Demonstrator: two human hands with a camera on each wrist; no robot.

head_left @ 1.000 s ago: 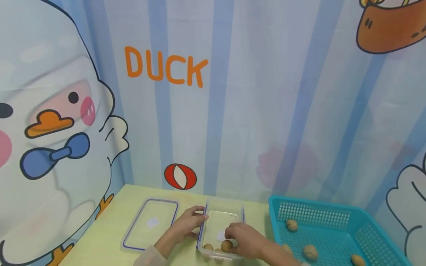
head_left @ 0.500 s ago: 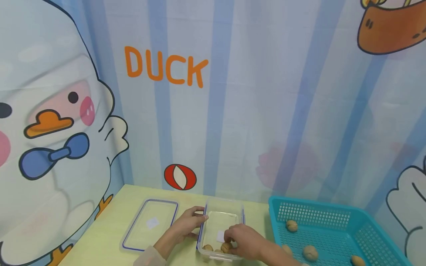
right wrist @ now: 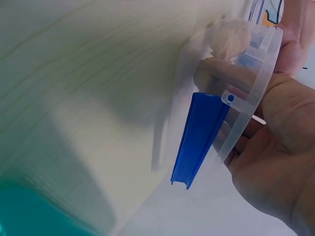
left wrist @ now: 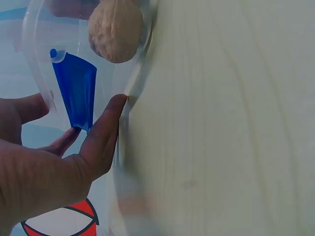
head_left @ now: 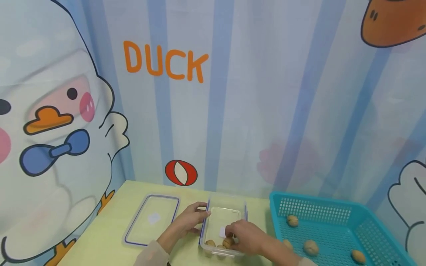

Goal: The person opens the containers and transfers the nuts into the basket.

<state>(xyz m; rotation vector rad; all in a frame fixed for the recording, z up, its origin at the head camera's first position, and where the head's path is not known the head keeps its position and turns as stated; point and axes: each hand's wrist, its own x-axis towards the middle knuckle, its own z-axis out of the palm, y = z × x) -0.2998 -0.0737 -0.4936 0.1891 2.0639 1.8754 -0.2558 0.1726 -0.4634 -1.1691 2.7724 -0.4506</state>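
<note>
A clear plastic food container (head_left: 223, 252) with a blue edge stands on the table, several walnuts (head_left: 210, 243) at its near end. My left hand (head_left: 190, 218) grips the container's left wall, thumb at the rim and fingers along the outside. Beside those fingers a blue side latch (left wrist: 76, 88) hangs down in the left wrist view. My right hand (head_left: 247, 238) reaches inside the container, its fingers bent and pinching a walnut (head_left: 227, 242) close to the other nuts. Through the clear wall, the right wrist view shows these fingertips (right wrist: 209, 73) against a walnut (right wrist: 231, 39).
Left of the container, its clear lid (head_left: 151, 231) with a blue seal lies flat on the pale table (head_left: 110, 229). A turquoise basket (head_left: 313, 197) on the right holds several walnuts (head_left: 311, 247). Behind the table hangs a printed duck curtain (head_left: 259, 111).
The head view has tilted down slightly, so everything sits a little higher in it. Both hands keep nearly the same position at the container.
</note>
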